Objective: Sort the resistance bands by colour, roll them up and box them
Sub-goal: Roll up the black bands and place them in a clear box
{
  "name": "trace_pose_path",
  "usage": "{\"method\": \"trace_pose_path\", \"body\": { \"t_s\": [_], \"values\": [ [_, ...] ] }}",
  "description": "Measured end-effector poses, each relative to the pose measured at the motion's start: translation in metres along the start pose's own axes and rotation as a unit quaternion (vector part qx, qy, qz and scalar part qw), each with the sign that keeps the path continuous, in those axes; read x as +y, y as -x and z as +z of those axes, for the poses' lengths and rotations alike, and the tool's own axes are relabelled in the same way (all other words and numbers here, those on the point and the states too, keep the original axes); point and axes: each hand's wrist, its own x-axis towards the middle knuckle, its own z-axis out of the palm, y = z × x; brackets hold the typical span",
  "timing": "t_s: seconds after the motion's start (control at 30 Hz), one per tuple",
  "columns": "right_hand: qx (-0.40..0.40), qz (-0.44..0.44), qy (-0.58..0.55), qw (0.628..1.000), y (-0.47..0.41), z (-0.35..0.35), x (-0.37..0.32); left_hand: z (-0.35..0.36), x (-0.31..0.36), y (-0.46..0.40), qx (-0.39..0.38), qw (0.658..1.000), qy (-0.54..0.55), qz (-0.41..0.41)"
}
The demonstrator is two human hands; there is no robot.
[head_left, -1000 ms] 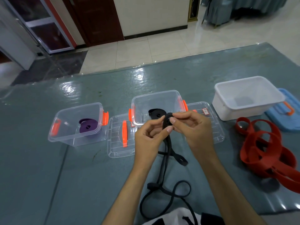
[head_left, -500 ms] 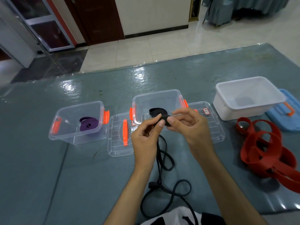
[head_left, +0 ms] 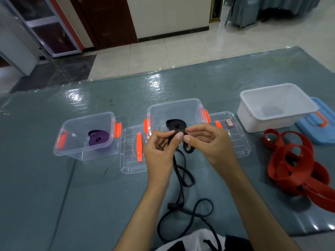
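My left hand [head_left: 159,151] and my right hand [head_left: 206,140] pinch the small rolled end of a black resistance band [head_left: 179,171] between them, above the mat. Its loose length hangs down and loops over the mat toward my lap. Behind my hands stands a clear box [head_left: 181,107] with orange latches, holding a rolled black band [head_left: 175,125]. At the left, another clear box [head_left: 76,151] holds a rolled purple band [head_left: 98,139]. A pile of red bands [head_left: 297,165] lies loose at the right.
Two clear lids [head_left: 130,153] [head_left: 235,140] lie flat beside the boxes. A white tub [head_left: 275,109] stands at the back right with a blue lid [head_left: 322,124] beside it. All rest on a grey-green mat [head_left: 54,196]; tiled floor lies beyond.
The hands have turned the roll a little further. The loop hanging below my hands has shifted on the mat and more of the band is gathered between the fingers.
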Motion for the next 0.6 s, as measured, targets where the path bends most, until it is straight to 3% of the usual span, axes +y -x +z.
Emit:
{"method": "trace_pose_path", "body": {
  "t_s": [0.17, 0.27, 0.37, 0.6],
  "values": [
    [-0.060, -0.019, 0.056, 0.996, -0.002, -0.005, 0.003, -0.009, -0.004, -0.002, -0.012, 0.999, -0.045, 0.019],
    [-0.076, -0.082, 0.136, 0.984, 0.000, -0.008, 0.003, -0.012, -0.007, -0.005, -0.009, 0.998, -0.053, 0.021],
    [-0.039, -0.125, 0.163, 0.978, 0.002, -0.010, 0.007, -0.015, -0.005, -0.009, -0.016, 0.998, -0.059, 0.018],
    [0.034, -0.101, 0.074, 0.992, 0.001, -0.014, 0.004, -0.014, -0.002, -0.005, -0.121, 0.990, -0.075, -0.016]
  ]
}}
